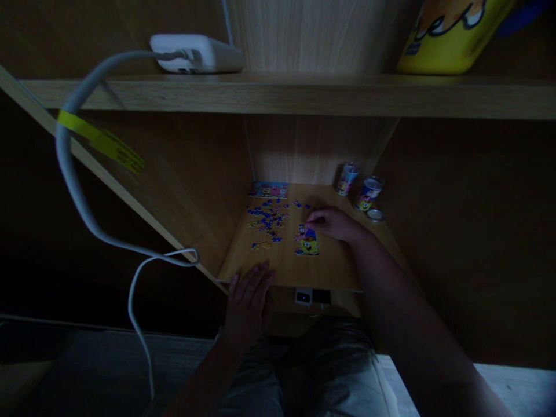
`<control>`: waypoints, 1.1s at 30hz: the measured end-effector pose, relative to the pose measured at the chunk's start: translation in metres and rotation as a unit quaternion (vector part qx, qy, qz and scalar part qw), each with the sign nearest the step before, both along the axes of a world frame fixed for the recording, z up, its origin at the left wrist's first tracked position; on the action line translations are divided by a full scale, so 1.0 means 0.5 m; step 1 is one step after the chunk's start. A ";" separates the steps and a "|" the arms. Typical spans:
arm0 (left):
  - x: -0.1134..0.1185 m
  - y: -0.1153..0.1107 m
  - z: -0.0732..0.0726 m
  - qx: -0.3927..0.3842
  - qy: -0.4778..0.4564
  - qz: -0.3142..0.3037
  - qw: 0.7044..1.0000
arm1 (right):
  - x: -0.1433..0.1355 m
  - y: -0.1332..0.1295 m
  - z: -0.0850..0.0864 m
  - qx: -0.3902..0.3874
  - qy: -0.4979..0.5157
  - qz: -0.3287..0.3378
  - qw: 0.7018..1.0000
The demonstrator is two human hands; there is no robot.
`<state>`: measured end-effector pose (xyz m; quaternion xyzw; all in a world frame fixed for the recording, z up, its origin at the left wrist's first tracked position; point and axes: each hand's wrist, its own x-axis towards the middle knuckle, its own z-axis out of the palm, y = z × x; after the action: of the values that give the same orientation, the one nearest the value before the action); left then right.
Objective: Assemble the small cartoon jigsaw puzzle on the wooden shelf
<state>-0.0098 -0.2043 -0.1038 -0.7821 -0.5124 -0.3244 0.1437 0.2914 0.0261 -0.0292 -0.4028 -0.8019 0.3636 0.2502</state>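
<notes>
A partly joined jigsaw puzzle (308, 244) with a yellow cartoon figure lies flat on the wooden shelf board (278, 269). At its upper right edge my right hand (332, 223) has its fingers pinched together on the puzzle's top; whether a piece is between the fingertips is too dark and small to see. My left hand (251, 289) lies on the board's front edge with its fingers stretched out, holding nothing. Loose puzzle pieces (268, 217) are scattered left of the joined part. Behind them a picture card (270, 190) lies near the back wall.
Two printed cans (347, 179) (369, 194) stand at the back right, with a round metal lid (375, 215) beside them. Overhead, a shelf (278, 95) carries a white adapter (197, 54) and a yellow container (452, 40). A grey cable (69, 162) hangs at left. Below sits a small white device (303, 296).
</notes>
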 end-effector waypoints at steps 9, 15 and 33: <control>-0.001 0.001 -0.003 0.002 0.007 0.000 1.000 | 0.004 -0.001 0.004 0.021 0.005 -0.021 1.000; -0.003 0.000 -0.007 -0.005 0.000 0.000 1.000 | 0.007 -0.003 0.002 -0.016 -0.028 0.027 0.999; 0.001 0.002 -0.004 0.003 -0.013 -0.003 1.000 | 0.007 -0.002 0.003 0.022 -0.012 -0.015 1.000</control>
<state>-0.0093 -0.2035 -0.1060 -0.7789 -0.5111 -0.3362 0.1381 0.2950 0.0250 -0.0278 -0.4134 -0.8064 0.3376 0.2548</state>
